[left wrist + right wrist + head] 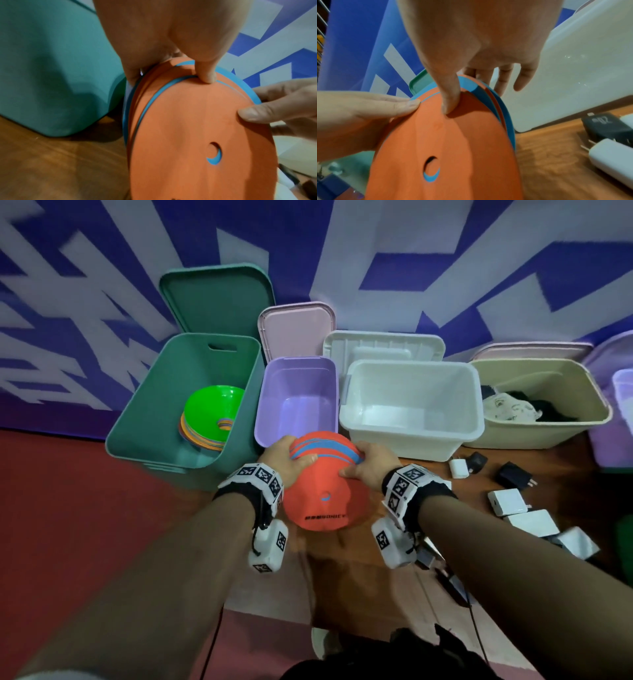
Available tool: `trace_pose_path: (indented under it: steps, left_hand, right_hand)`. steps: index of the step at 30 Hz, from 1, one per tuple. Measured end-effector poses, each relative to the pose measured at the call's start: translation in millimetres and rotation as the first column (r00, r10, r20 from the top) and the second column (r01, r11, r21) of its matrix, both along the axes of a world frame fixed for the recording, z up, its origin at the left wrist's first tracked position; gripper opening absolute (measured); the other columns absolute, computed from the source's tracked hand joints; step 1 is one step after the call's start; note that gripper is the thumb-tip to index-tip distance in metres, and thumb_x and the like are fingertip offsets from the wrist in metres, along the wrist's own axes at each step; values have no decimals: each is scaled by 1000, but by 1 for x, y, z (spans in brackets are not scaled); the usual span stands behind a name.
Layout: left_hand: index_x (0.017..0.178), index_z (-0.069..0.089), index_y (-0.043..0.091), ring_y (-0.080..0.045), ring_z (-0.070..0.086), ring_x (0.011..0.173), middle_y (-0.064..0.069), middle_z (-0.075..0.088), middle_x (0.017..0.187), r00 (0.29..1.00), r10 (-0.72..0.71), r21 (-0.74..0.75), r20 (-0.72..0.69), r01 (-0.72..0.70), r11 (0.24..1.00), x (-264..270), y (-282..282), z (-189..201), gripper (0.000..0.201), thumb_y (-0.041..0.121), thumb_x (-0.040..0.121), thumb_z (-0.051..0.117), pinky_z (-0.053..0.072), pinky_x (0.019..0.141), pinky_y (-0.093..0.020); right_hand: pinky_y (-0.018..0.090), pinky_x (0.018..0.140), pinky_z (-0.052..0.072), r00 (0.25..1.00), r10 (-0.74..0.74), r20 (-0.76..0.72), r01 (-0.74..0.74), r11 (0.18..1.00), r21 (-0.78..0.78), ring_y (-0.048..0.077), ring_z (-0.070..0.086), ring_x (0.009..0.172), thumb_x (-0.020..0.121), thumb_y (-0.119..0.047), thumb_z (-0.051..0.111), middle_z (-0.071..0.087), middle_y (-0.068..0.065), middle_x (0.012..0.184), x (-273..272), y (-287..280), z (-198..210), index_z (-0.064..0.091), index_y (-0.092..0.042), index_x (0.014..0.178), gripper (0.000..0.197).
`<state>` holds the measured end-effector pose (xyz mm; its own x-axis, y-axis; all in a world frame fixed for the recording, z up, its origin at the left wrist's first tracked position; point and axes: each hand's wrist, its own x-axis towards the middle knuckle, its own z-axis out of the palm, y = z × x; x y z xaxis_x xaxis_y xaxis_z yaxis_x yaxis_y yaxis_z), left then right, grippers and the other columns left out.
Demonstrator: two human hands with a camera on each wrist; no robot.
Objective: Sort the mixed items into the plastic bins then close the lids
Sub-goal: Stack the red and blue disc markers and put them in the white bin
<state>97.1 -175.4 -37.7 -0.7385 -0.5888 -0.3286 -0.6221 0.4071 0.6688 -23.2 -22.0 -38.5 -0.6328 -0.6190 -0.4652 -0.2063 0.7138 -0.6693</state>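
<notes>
We're holding a stack of flat discs [323,484], orange w/ blue ones between, w/ both hands, just near of the purple bin [297,400] and above the wooden floor [359,583]. Left hand [286,458] is gripping the stack's far-left edge: thumb on the near orange face, fingers curled round the back. Right hand [370,462] is gripping the far-right edge the same way, thumb pressing the orange face, fingers behind the blue rim. The stack is standing tilted, top edge leaning away from us; a small round hole is showing blue through the front disc.

Left of the stack the teal bin [144,419] is sitting open, holding a pile of coloured discs [210,417] w/ a green one on top. Its teal lid [219,299] is leaning on the wall behind. The purple bin is sitting btwn the teal one and the white bin [414,440], w/ a pink lid [296,332] propped behind it and a white lid [383,345] behind the white bin. Farther right the beige bin [548,426] is holding dark & pale cloth items [520,409].

On the floor right of our hands, white chargers [510,503] and black chargers [513,475] are lying loose, near the white bin's front. Wrist trackers [402,486] w/ black-and-white markers are strapped on both arms.
</notes>
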Motion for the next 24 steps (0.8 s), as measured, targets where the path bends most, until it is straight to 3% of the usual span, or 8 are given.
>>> trace_pose_path:
  steps: [3,6,8,10,13,17,20,24]
  left_hand:
    - [105,61,10,-24,63,93,-6,67,99,994,74,4,-81,-74,997,-20,7,30,41,37,77,75,49,89,-34]
    - [108,62,12,-17,60,86,-1,64,96,978,155,37,-142,-151,988,-45,14,61,39,36,79,74,45,80,-25]
    - [107,62,16,-14,59,85,3,63,95,965,185,61,-188,-177,982,-62,21,78,37,39,79,73,42,78,-22]
    - [107,61,18,-12,59,85,6,64,96,955,211,95,-211,-195,976,-81,29,91,38,42,79,72,43,78,-22]
    - [117,61,13,-13,65,89,-1,68,109,948,210,207,-238,-162,965,-107,41,98,50,39,77,75,50,78,-25]
    - [126,54,15,-20,66,91,-4,65,114,945,261,317,-198,-190,929,-135,58,97,60,29,74,80,54,79,-32]
    - [123,54,15,-22,64,91,-6,64,114,952,234,285,-195,-174,943,-162,69,98,55,20,75,80,52,80,-32]
    - [124,54,16,-21,64,89,-2,63,104,955,219,222,-199,-174,959,-198,76,99,53,19,77,77,53,84,-33]
  right_hand:
    - [38,90,53,967,-94,238,154,957,-247,26,66,89,78,-12,75,69,7,96,-16,10,25,63,-15,103,27]
    - [38,80,55,931,-137,339,266,890,-371,25,63,77,81,-11,72,67,6,86,-38,20,49,61,-17,84,13]
    - [36,77,53,909,-127,398,304,854,-421,23,62,74,84,-11,68,66,7,85,-53,28,64,62,-16,84,8]
    - [42,84,52,882,-128,453,355,813,-461,27,61,79,87,-11,66,66,12,91,-70,36,75,62,-10,90,5]
    - [49,89,50,862,-147,486,409,767,-494,30,60,85,88,-12,65,64,20,97,-96,50,82,63,-5,96,11]
    - [47,88,51,828,-185,529,481,719,-502,30,63,81,88,-13,64,68,17,94,-127,69,78,65,-8,94,7]
    - [45,88,52,824,-231,517,508,705,-495,29,64,81,89,-13,63,68,14,92,-148,77,75,65,-8,96,9]
    - [42,86,52,842,-315,438,516,708,-482,29,63,84,89,-17,64,67,15,95,-175,77,75,63,-16,84,5]
